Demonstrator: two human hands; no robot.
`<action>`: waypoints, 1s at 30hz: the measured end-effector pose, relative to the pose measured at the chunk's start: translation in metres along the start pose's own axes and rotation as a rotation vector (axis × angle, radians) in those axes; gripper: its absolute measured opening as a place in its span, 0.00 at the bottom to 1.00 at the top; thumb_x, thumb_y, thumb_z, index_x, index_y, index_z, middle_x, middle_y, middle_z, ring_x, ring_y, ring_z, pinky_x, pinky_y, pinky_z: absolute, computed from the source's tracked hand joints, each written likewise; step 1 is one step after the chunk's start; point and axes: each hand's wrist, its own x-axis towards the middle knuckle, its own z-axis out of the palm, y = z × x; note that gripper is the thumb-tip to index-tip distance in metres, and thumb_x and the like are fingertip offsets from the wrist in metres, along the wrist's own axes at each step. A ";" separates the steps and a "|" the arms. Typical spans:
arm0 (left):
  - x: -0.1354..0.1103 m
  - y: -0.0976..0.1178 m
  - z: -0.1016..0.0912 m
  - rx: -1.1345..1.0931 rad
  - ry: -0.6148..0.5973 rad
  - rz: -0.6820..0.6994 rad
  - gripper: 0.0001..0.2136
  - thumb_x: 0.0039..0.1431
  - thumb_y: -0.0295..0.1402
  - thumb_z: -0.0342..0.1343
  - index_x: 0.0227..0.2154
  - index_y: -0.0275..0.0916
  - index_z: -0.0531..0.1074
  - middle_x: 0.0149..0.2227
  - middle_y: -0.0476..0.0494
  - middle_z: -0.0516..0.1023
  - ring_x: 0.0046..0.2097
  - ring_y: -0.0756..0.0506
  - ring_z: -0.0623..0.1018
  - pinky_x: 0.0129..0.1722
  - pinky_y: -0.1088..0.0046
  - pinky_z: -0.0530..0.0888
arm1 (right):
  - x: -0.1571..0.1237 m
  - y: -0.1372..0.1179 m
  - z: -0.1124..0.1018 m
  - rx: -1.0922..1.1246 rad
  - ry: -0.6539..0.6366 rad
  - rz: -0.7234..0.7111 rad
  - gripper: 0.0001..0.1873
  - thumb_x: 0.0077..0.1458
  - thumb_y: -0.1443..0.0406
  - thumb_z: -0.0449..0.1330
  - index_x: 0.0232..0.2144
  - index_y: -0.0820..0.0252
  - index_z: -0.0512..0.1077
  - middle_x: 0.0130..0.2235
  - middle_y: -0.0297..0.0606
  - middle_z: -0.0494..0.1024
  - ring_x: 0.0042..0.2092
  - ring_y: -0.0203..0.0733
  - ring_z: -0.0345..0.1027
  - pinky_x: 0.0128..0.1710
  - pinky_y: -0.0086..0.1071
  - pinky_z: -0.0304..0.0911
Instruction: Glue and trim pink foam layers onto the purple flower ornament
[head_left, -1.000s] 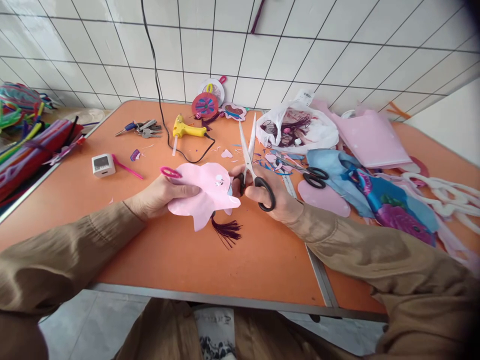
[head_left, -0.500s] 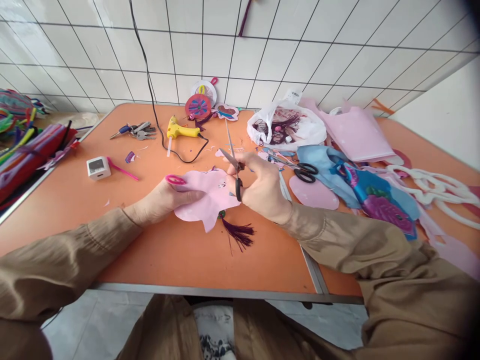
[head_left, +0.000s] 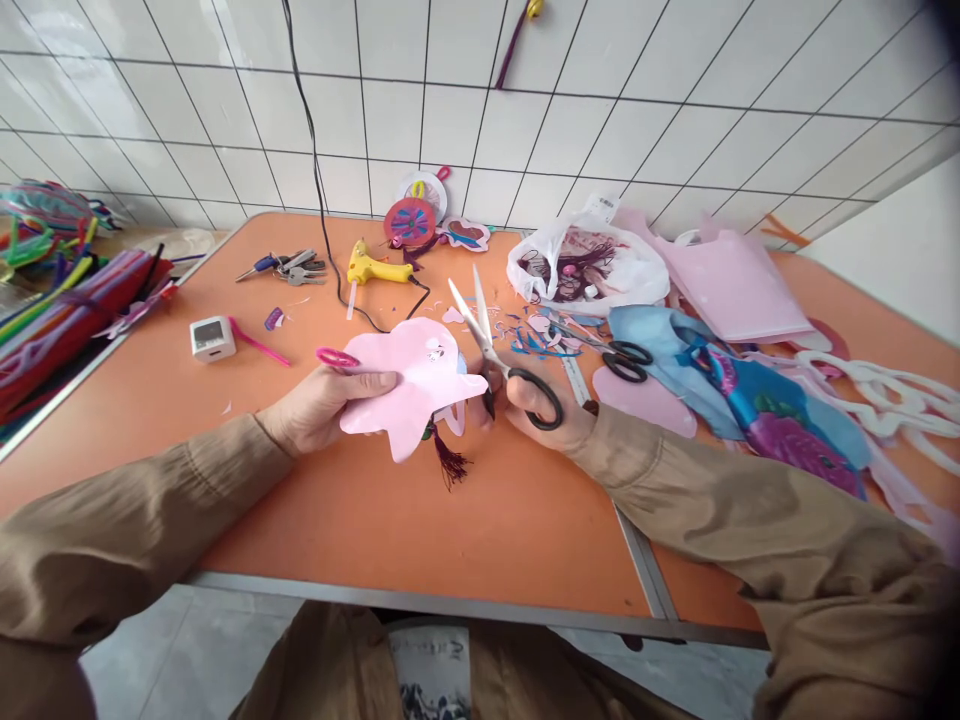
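My left hand (head_left: 319,405) pinches the left side of a pink foam sheet cutout (head_left: 405,385) with a wavy outline, thumb on top. A pink loop (head_left: 337,357) sticks up beside that thumb. From beneath the cutout hangs a dark purple tassel (head_left: 451,464). In my right hand (head_left: 555,415) is a pair of black-handled scissors (head_left: 491,355), blades apart and pointing up and away. The blades are clear of the foam's main body, while the cutout's right tip reaches close to the handles. Part of a pale blue layer shows behind the cutout's right edge.
Beyond my hands lie a yellow glue gun (head_left: 375,268) with its cord, keys (head_left: 296,265) and a white cube (head_left: 212,339). To the right are a white plastic bag (head_left: 630,270), other scissors (head_left: 626,360), blue fabric (head_left: 675,355) and foam scraps (head_left: 544,335).
The scissors have come away from the foam, and my right hand has turned so their handle loop shows. The pink cutout has been tilted and turned. The camera view has shifted slightly.
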 end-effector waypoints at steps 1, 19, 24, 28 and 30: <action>0.000 0.001 0.000 -0.007 0.003 0.004 0.09 0.51 0.28 0.66 0.36 0.33 0.80 0.31 0.42 0.84 0.31 0.46 0.82 0.30 0.76 0.78 | -0.001 0.000 0.000 0.016 -0.055 0.007 0.25 0.53 0.47 0.61 0.40 0.63 0.67 0.28 0.38 0.74 0.28 0.37 0.68 0.27 0.31 0.61; 0.000 0.020 -0.004 0.125 0.035 0.091 0.06 0.45 0.28 0.69 0.29 0.35 0.80 0.27 0.47 0.81 0.27 0.48 0.80 0.25 0.80 0.74 | -0.003 -0.014 -0.006 -0.104 -0.322 0.130 0.32 0.49 0.43 0.62 0.40 0.67 0.71 0.26 0.39 0.73 0.26 0.35 0.65 0.27 0.30 0.60; 0.001 0.019 -0.006 0.150 0.000 0.058 0.06 0.46 0.29 0.69 0.30 0.36 0.80 0.28 0.46 0.82 0.28 0.47 0.80 0.27 0.77 0.75 | -0.001 -0.011 -0.008 -0.119 -0.319 0.139 0.32 0.48 0.42 0.63 0.39 0.66 0.71 0.24 0.37 0.73 0.25 0.37 0.65 0.26 0.31 0.60; 0.000 0.020 -0.007 0.160 0.014 0.059 0.08 0.45 0.28 0.69 0.31 0.36 0.81 0.29 0.45 0.82 0.29 0.46 0.81 0.28 0.76 0.76 | -0.002 -0.006 -0.010 -0.136 -0.309 0.128 0.33 0.48 0.42 0.63 0.39 0.67 0.71 0.24 0.37 0.73 0.25 0.36 0.66 0.26 0.30 0.59; 0.000 0.020 -0.007 0.166 0.032 0.068 0.08 0.46 0.27 0.69 0.32 0.36 0.81 0.31 0.46 0.83 0.31 0.46 0.81 0.30 0.77 0.77 | -0.003 -0.006 -0.010 -0.154 -0.307 0.133 0.34 0.48 0.41 0.63 0.40 0.68 0.71 0.25 0.36 0.72 0.25 0.35 0.66 0.26 0.29 0.58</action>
